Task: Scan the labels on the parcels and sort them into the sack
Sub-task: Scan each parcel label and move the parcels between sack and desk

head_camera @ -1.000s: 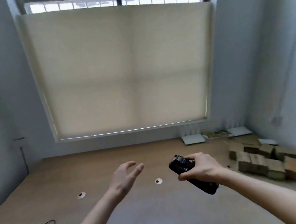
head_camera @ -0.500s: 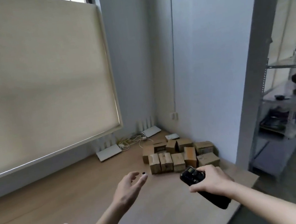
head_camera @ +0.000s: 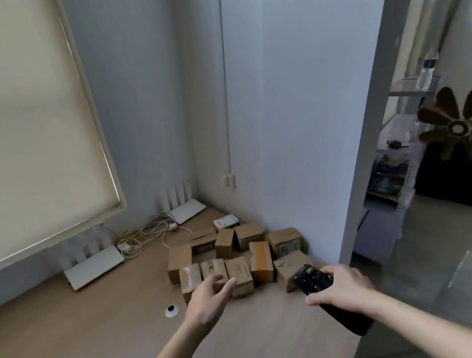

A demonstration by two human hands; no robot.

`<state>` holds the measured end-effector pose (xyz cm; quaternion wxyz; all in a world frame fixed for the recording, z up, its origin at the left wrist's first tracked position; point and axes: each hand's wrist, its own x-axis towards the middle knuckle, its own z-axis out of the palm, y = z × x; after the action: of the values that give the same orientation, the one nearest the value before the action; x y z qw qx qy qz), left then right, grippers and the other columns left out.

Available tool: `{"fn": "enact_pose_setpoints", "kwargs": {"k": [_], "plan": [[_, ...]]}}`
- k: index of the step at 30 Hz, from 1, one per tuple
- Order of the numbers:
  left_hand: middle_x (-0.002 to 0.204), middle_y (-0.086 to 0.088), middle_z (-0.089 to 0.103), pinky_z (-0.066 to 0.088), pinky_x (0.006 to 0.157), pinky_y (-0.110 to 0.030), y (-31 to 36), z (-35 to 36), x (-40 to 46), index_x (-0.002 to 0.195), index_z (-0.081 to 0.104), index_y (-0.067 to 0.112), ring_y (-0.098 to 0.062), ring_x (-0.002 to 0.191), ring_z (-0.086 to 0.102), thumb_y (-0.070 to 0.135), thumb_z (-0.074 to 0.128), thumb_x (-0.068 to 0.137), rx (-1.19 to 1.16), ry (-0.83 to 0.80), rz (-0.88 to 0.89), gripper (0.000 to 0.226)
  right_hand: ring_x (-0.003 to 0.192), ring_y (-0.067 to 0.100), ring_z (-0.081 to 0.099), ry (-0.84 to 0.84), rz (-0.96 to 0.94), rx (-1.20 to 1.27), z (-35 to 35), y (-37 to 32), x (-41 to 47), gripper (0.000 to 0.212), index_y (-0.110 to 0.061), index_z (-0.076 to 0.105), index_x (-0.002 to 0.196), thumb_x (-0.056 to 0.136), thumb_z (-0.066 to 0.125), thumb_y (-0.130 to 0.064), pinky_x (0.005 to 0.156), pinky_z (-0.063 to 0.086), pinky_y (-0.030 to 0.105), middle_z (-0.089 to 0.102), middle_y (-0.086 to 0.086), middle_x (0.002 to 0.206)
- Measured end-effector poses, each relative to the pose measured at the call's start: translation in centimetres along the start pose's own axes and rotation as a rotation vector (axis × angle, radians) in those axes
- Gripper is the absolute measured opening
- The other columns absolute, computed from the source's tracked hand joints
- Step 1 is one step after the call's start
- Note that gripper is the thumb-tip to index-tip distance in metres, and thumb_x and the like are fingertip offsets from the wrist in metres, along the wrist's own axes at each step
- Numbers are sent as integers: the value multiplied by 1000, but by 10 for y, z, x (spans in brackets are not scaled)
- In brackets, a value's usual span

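The left hand (head_camera: pixel 210 298) reaches with loose, open fingers for the boxes (head_camera: pixel 232 254). The right hand (head_camera: pixel 340 286) grips the scanner (head_camera: pixel 312 281). A quick grab might knock boxes over.

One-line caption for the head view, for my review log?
Left hand reaches open toward cardboard parcels clustered in the table corner; right hand grips a black scanner.
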<state>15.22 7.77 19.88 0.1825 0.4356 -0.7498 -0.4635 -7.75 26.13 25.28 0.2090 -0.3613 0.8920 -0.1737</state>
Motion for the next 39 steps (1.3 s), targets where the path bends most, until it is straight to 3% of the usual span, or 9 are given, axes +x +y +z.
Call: {"fn": "enact_pose_setpoints", "kwargs": {"k": [2, 12, 16, 19, 24, 27, 32, 35, 39], "plan": [[126, -3, 66, 53, 98, -37, 0, 14, 30, 140, 54, 14, -15, 111, 62, 56, 58, 94, 0, -20, -11, 62, 104, 16, 64, 7, 27, 2, -4, 7, 25, 95, -35, 64, 135, 48, 82, -71, 82, 55, 28, 69, -7, 121], [123, 0, 64, 55, 98, -39, 9, 115, 167, 133, 56, 22, -14, 110, 61, 58, 56, 94, 56, -143, -80, 54, 101, 17, 66, -109, 113, 25, -11, 64, 172, 76, -37, 64, 126, 57, 86, -62, 86, 57, 31, 69, -6, 114], [116, 2, 63, 55, 94, -36, 3, 166, 229, 130, 56, 22, -11, 103, 61, 52, 57, 96, 60, -129, -168, 46, 91, 12, 67, -204, 142, 82, -3, 97, 260, 54, -34, 68, 104, 60, 89, -57, 83, 58, 30, 71, -10, 99], [115, 2, 64, 52, 92, -30, -12, 212, 273, 132, 58, 19, -11, 103, 60, 51, 56, 97, 75, -111, -250, 48, 90, 11, 67, -277, 144, 74, 10, 119, 326, 54, -33, 67, 103, 59, 89, -58, 77, 56, 27, 70, -10, 99], [133, -3, 60, 49, 102, -32, -42, 284, 323, 144, 49, 16, -17, 118, 58, 51, 55, 97, 43, -136, -429, 60, 96, 15, 66, -386, 124, 15, 39, 148, 422, 56, -34, 64, 107, 62, 88, -58, 77, 54, 27, 71, -6, 107], [145, -6, 54, 44, 110, -38, -58, 312, 343, 151, 40, 16, -21, 132, 52, 50, 55, 97, -11, -138, -565, 65, 94, 16, 68, -438, 142, 48, 60, 157, 465, 48, -35, 63, 95, 61, 89, -56, 84, 57, 31, 71, -6, 102], [149, -4, 50, 37, 111, -32, -72, 338, 366, 152, 41, 16, -22, 136, 47, 47, 50, 101, -206, -59, -672, 60, 94, 12, 68, -525, 131, 185, 92, 169, 509, 56, -35, 66, 104, 58, 91, -55, 88, 57, 34, 72, -9, 104], [152, -1, 46, 35, 117, -44, -76, 343, 369, 152, 39, 21, -23, 139, 43, 49, 51, 100, -367, 9, -738, 61, 97, 11, 66, -563, 152, 298, 102, 169, 514, 52, -36, 59, 107, 68, 92, -45, 93, 54, 35, 68, -12, 104], [130, -3, 60, 46, 108, -49, -76, 341, 364, 133, 56, 23, -26, 119, 58, 52, 51, 99, -424, 74, -759, 45, 100, 12, 67, -552, 148, 375, 98, 172, 509, 52, -35, 56, 115, 75, 89, -44, 99, 55, 38, 67, -11, 111]]}}
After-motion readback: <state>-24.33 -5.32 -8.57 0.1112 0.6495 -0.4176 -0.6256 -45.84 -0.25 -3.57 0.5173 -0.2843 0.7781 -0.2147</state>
